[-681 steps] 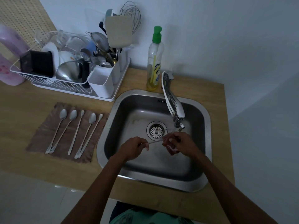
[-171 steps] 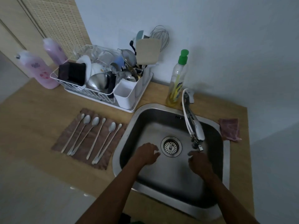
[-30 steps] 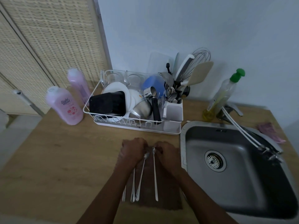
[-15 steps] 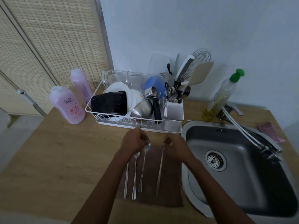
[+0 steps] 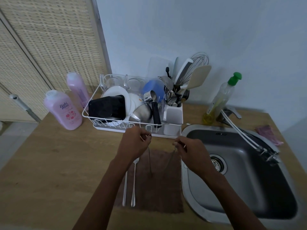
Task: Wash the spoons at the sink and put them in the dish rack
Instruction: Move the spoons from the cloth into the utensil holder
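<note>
My left hand [image 5: 135,143] pinches the bowl end of a long spoon [image 5: 150,161] whose handle hangs down over the brown cloth [image 5: 159,193]. My right hand [image 5: 189,150] pinches a second long spoon [image 5: 171,159] the same way, its handle slanting down to the left. Two more spoons [image 5: 133,183] lie flat on the cloth's left side, partly under my left forearm. The white dish rack [image 5: 132,113] stands just beyond both hands, with a white cutlery cup [image 5: 172,120] at its right end. The steel sink [image 5: 240,171] is to the right.
A dish soap bottle [image 5: 219,100] with a green cap and the faucet [image 5: 249,138] stand behind the sink. Two pink bottles [image 5: 64,110] stand left of the rack. A pink rag [image 5: 267,133] lies at the far right. The rack is packed with plates, bowls and utensils.
Both hands have lifted a spoon each off the cloth and raised them toward the rack. Two spoons stay lying on the cloth.
</note>
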The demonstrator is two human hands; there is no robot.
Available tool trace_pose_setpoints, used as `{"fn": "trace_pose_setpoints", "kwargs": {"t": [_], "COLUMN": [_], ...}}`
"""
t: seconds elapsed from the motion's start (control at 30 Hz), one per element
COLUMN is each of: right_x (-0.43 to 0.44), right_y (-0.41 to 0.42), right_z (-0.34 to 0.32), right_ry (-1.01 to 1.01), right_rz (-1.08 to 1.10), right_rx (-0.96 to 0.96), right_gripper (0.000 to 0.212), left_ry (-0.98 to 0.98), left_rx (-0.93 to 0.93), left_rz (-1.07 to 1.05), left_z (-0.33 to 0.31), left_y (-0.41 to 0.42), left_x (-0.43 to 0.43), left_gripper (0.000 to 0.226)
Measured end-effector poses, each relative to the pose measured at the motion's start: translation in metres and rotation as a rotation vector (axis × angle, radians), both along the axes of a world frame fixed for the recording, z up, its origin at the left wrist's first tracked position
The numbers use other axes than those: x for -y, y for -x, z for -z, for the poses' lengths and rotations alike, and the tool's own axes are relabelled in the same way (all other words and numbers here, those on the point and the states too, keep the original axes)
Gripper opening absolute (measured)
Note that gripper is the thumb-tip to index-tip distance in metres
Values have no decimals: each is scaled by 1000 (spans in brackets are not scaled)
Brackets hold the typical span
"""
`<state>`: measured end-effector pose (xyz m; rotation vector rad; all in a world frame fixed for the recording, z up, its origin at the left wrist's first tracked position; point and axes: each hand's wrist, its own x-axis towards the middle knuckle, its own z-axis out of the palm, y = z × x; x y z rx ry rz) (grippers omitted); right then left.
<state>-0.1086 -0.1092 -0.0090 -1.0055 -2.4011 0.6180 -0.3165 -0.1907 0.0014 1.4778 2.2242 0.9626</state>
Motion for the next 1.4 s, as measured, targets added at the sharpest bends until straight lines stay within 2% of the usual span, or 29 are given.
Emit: {"fn": "trace_pose_setpoints", "kwargs": {"t": [0.23,0.33,0.43,0.67,0.9,1.03,1.23,1.4], "right_x": [-57,-91,-120,-154,-175,-184,-189,-193], "right_y": [-18,-14,3,35,48,49,45,42], "right_z": [-81,-93,-75,-24,-10,-9,-13,-9], "right_ry": [-204,-259,-231,-128,-29,12,68,86], "right_rz": [296,374,366,198,161,171,138,124], "right_rx": [-274,-349,-292,-39,90,99,91,61], "right_gripper": [16,20,19,17,17,19,20,21], "left_ry": [47,22,-74,-340,-497,-483,-333,-353], "left_rx": [-31,-28,-48,-41,123,151,103,92], "left_rz": [12,-14,-52,-147,-337,-332,-230,-203], "left_z": [0,-3,-14,-58,-84,-64,-29,-9], "left_y": [12,14,20,47,60,50,26,13], "left_x": [4,4,3,-8,-54,-91,-122,-134], "left_gripper": [14,14,13,11,13,16,13,9]}}
